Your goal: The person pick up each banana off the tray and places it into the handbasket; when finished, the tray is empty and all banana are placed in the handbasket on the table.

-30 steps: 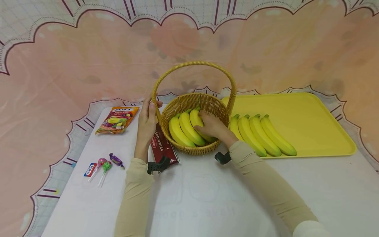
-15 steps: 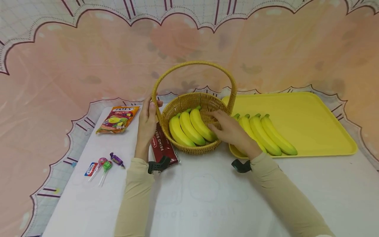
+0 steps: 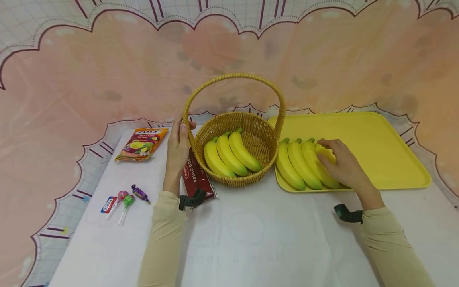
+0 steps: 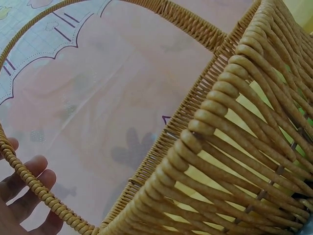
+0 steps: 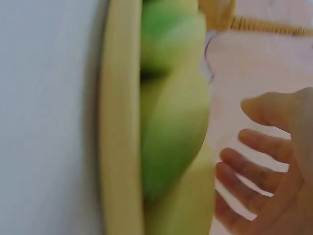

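Three in the basket: three yellow plastic-looking bananas (image 3: 229, 155) are laid side by side in the round woven wicker basket (image 3: 251, 181), stems toward the far rim, packed to its left half so room is kept on its right half.

Basket: the landmark here, stood on the white table (image 3: 251, 239), its tall arched handle (image 3: 233, 77) upright over it.

Left hand: the left hand (image 3: 177, 149) is laid against the basket's left side where the handle meets the rim, fingers fairly straight with the thumb hooked over the handle base. It looks like the basket is being steadied so it can't slide. In the left wrist view the fingertips (image 4: 29, 171) are seen just behind the handle's weave.

Right hand: the right hand (image 3: 338, 161) is set down on the fourth banana (image 3: 324, 153), the one farthest from the basket, fingers curled loosely over it. Whether it's actually gripped can't be told; the right wrist view is too blurry.

Tray: a flat yellow plastic tray (image 3: 387, 159) is parked just right of the basket, touching or nearly so, with four bananas lined up at the end nearest the basket.

Left of the basket: a dark red snack packet (image 3: 197, 177) half tucked under it, an orange fruit-candy bag (image 3: 141, 143) farther out, wrapped lollipops and sweets (image 3: 123, 199) well apart.
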Tool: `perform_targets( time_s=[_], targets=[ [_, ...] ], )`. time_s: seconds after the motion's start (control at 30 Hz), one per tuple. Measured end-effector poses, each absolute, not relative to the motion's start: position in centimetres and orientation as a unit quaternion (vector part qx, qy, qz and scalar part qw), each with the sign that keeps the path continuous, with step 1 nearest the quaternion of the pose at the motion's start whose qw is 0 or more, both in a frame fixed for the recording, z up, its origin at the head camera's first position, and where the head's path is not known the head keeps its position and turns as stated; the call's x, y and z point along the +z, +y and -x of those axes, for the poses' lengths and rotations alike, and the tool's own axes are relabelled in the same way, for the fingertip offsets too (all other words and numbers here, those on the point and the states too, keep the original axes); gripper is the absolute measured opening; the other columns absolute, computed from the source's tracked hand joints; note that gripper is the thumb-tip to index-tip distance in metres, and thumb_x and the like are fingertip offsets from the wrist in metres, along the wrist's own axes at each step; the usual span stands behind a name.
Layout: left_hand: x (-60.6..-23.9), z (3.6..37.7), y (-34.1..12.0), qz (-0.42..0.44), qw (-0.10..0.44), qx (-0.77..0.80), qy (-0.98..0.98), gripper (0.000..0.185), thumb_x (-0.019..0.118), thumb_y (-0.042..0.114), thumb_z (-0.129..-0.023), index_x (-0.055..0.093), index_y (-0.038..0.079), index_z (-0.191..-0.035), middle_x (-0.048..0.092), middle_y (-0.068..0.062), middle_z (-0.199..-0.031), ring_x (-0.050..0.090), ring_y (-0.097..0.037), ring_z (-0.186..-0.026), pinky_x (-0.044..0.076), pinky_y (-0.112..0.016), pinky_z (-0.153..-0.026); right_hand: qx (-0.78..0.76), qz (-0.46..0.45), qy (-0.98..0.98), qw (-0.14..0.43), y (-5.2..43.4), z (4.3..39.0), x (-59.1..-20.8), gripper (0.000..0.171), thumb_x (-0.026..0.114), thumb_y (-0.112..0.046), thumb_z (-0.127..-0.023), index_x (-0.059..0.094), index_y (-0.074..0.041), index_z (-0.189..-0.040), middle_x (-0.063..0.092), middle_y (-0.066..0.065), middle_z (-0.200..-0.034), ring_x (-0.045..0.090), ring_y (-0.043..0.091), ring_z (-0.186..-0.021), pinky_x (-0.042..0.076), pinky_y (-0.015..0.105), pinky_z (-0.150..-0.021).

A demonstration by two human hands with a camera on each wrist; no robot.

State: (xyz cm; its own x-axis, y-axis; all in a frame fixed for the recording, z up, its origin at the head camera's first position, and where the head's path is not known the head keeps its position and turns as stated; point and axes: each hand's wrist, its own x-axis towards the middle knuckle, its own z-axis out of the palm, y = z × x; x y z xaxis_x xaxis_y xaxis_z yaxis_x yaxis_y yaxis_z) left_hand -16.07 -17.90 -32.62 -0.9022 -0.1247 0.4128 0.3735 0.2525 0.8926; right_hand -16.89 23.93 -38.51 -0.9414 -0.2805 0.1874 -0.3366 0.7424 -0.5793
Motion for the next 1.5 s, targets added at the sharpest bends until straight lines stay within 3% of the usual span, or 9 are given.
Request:
perform_targets(
  time_s=[0.23, 0.37, 0.7, 1.1, 1.33, 1.5],
  targets=[
    [-32.7, 16.1, -17.9, 0.084, 0.209, -0.609, -0.760, 0.038, 0.029, 0.015, -0.104, 0.041, 0.002, -0.138, 0.052, -0.029, -0.116, 0.049, -0.035, -0.113, 0.038, -0.033, -0.090, 0.312, -0.120, -0.942, -0.040, 27.3, 16.5, -39.8, 0.066, 0.048, -0.038, -0.097, 0.027, 0.003, -0.145, 0.040, 0.030, -0.133, 0.042, 0.045, -0.118, 0.037, 0.061, -0.093],
    [-32.9, 16.2, -17.9, 0.088, 0.212, -0.618, -0.752, 0.039, 0.029, 0.013, -0.104, 0.039, 0.001, -0.139, 0.052, -0.032, -0.114, 0.049, -0.035, -0.110, 0.039, -0.036, -0.090, 0.299, -0.109, -0.946, -0.065, 27.8, 16.4, -40.0, 0.068, 0.047, -0.042, -0.097, 0.028, 0.003, -0.145, 0.042, 0.030, -0.135, 0.044, 0.046, -0.117, 0.038, 0.061, -0.091],
    [-32.8, 16.1, -17.9, 0.086, 0.210, -0.612, -0.757, 0.039, 0.029, 0.014, -0.104, 0.039, 0.002, -0.139, 0.052, -0.030, -0.116, 0.049, -0.034, -0.112, 0.038, -0.035, -0.092, 0.324, -0.107, -0.939, -0.039, 26.8, 15.4, -38.1, 0.067, 0.048, -0.044, -0.096, 0.031, -0.002, -0.145, 0.042, 0.028, -0.137, 0.042, 0.047, -0.119, 0.039, 0.062, -0.090],
    [-32.8, 15.9, -18.0, 0.082, 0.210, -0.612, -0.758, 0.038, 0.030, 0.014, -0.104, 0.040, 0.002, -0.138, 0.052, -0.030, -0.116, 0.049, -0.034, -0.114, 0.037, -0.035, -0.094, 0.356, -0.203, -0.912, -0.018, 21.0, 13.4, -35.4, 0.055, 0.055, -0.034, -0.095, 0.041, -0.007, -0.141, 0.049, 0.014, -0.137, 0.051, 0.031, -0.113, 0.044, 0.048, -0.088],
    [-32.7, 15.7, -18.1, 0.081, 0.215, -0.613, -0.756, 0.038, 0.030, 0.012, -0.104, 0.040, -0.001, -0.138, 0.052, -0.030, -0.115, 0.049, -0.034, -0.113, 0.036, -0.037, -0.093, 0.364, -0.202, -0.909, -0.017, 17.7, 13.1, -34.4, 0.055, 0.059, -0.039, -0.092, 0.046, -0.009, -0.136, 0.056, 0.010, -0.126, 0.053, 0.025, -0.107, 0.047, 0.042, -0.084],
    [-32.5, 15.9, -17.9, 0.085, 0.204, -0.612, -0.759, 0.039, 0.030, 0.015, -0.104, 0.040, 0.000, -0.138, 0.052, -0.030, -0.116, 0.049, -0.034, -0.114, 0.036, -0.040, -0.092, 0.374, -0.198, -0.906, -0.025, 16.9, 12.6, -34.2, 0.054, 0.059, -0.038, -0.092, 0.045, -0.012, -0.138, 0.055, 0.008, -0.129, 0.053, 0.025, -0.108, 0.046, 0.042, -0.085]
  ],
)
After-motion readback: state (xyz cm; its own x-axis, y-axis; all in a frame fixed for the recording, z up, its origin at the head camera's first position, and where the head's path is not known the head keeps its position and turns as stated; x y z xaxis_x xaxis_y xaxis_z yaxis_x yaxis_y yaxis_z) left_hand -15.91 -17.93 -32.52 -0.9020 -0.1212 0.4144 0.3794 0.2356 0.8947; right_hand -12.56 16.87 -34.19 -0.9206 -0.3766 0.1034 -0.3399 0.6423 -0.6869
